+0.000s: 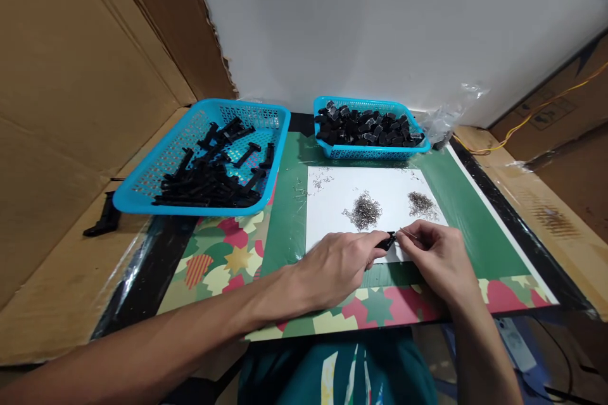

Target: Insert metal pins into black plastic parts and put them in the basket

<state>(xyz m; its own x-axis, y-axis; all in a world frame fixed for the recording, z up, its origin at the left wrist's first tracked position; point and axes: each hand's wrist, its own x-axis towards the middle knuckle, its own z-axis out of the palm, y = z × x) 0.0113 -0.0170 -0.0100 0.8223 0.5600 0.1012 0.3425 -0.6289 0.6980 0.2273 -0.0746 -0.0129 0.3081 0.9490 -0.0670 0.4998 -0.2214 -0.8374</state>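
Observation:
My left hand (338, 264) is closed on a small black plastic part (389, 241), which sticks out past the fingertips over the front of a white sheet (327, 221). Just to its right, my right hand (434, 253) pinches a thin metal piece (409, 232) near the end of the black part. The fingertips of both hands are close together. Behind them on the sheet lie a larger pile of tiny metal pieces (365, 211) and a smaller pile (422, 204) to its right.
At the back left, a blue basket (280, 139) holds long black parts. Another blue basket (370, 152), at the back, holds small black pieces. A clear plastic bag (444, 120) lies beside it. One black part (107, 216) rests left of the larger basket. Cardboard (61, 76) stands at the left.

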